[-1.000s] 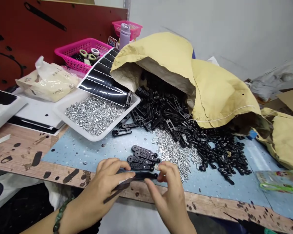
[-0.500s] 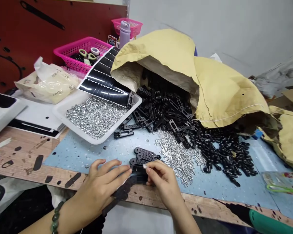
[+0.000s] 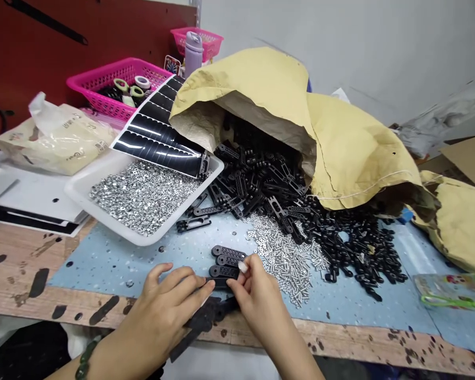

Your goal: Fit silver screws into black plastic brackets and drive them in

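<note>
Right hand (image 3: 257, 303) rose | pinching silver part (image 3: 243, 267) (tiny) | left hand (image 3: 164, 311) grips bracket (image 3: 221, 283), bench edge (image 3: 340, 338)

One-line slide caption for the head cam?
Left hand and right hand handle black ribbed plastic links beside spilled silver screws and a tipped kraft paper sack.

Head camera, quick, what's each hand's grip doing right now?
Left hand: closed on a black plastic bracket.
Right hand: pinching a small pale piece, too small to identify.

Wooden bench (image 3: 8, 279) | blue mat (image 3: 103, 279) | white tray (image 3: 182, 208) | black brackets (image 3: 261, 184) | silver screws (image 3: 285, 264)
</note>
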### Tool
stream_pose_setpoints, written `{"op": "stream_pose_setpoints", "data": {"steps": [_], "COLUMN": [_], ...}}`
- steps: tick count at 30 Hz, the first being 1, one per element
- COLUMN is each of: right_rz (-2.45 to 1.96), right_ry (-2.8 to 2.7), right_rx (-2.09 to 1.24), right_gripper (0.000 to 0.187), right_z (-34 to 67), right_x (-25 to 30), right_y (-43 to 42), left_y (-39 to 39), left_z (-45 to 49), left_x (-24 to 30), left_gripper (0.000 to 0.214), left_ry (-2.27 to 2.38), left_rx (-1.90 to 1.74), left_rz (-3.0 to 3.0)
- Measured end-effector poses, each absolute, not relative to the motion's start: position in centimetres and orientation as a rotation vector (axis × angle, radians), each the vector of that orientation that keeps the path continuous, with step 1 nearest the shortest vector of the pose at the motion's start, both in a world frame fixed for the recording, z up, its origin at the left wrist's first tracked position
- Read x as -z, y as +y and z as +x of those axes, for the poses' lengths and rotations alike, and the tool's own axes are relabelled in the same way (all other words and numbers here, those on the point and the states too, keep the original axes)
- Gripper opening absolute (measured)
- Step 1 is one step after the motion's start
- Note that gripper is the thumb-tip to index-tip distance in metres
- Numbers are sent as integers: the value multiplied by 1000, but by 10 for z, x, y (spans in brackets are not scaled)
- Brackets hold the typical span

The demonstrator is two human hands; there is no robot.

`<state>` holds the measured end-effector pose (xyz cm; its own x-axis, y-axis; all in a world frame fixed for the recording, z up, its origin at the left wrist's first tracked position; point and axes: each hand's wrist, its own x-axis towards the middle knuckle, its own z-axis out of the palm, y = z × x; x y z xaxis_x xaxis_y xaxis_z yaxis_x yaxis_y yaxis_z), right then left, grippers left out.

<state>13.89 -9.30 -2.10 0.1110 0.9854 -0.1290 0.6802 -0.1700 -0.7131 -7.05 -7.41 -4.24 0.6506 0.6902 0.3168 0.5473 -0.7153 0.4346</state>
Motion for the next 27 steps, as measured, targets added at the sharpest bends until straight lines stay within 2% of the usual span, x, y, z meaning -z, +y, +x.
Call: {"op": "stream_pose_setpoints", "data": {"steps": [3, 6, 9, 12, 17, 22, 27], "right_rz": [-1859, -1544, -1359, -1469, -1524, -1601, -1639], "right_ry": [-1723, -1850, -1899, -1584, -1123, -1169, -1234], "right_rx": [-630, -734, -838, -947, -1178, -1105, -1066], "right_gripper": [24, 34, 27, 15, 14, 12, 13], "right_z": [138, 130, 125, 132, 146, 141, 141], "right_x": [15, 4, -2, 2, 23, 33, 31], "right_y": [-96, -99, -102, -103, -95, -89, -89], "left_y": [-68, -68, -70, -70, -66, -66, -64], "left_z": [-72, -72, -72, -74, -71, -66, -63], "left_x": [33, 25, 22, 24, 38, 46, 43], "left_gripper": [46, 45, 45, 45, 46, 57, 57], "left_ry": [950, 940, 1049, 1217, 1048, 971, 946], "left_rx": [-547, -549, -682, -783, -722, -621, -620], "left_rz": [2527, 2425, 2264, 2154, 2540, 2699, 2725]}}
